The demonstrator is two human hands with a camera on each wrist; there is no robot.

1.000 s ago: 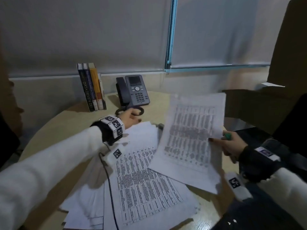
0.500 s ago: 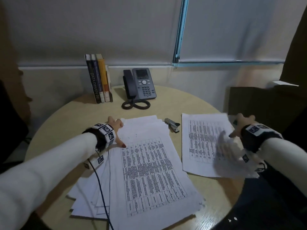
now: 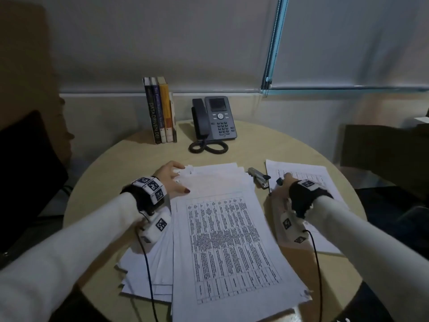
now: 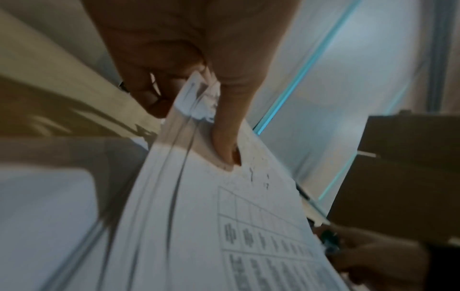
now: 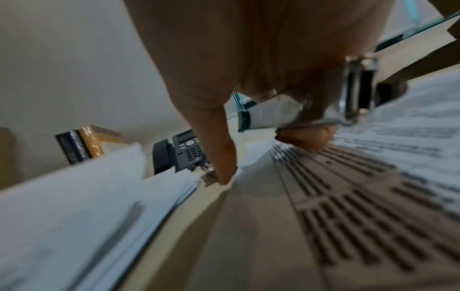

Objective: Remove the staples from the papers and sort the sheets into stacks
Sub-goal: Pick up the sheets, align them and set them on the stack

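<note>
Lying fanned across the middle of the round table (image 3: 111, 159), item one is the main pile of printed papers (image 3: 222, 240): thin office sheets, light singly but of some weight as a bundle, limp, quick to curl and slide over one another, and easily torn where a staple bites. Best hold, by judgement: the far left corner, where the layers appear bound, thumb above and fingers beneath, the remainder left resting on the table for support. The left hand (image 3: 173, 180) already pinches that crumpled corner, thumb pressed on the top sheet and fingers curled under the edge, several layers bending apart in the left wrist view. Item two is a single printed sheet (image 3: 308, 177) lying flat to the right, apart from the pile, seemingly the start of a sorted stack; loose and prone to drift, it should be laid down flat rather than dropped. The right hand (image 3: 282, 190) hovers low over its near edge, fingers curled round a small metal staple remover with a teal tip (image 5: 286, 114), thumb extended downward. Item three is a metal stapler (image 3: 258, 177), rigid, resting between pile and sheet. Background fixtures: desk phone (image 3: 216, 119), upright books (image 3: 161, 110).
</note>
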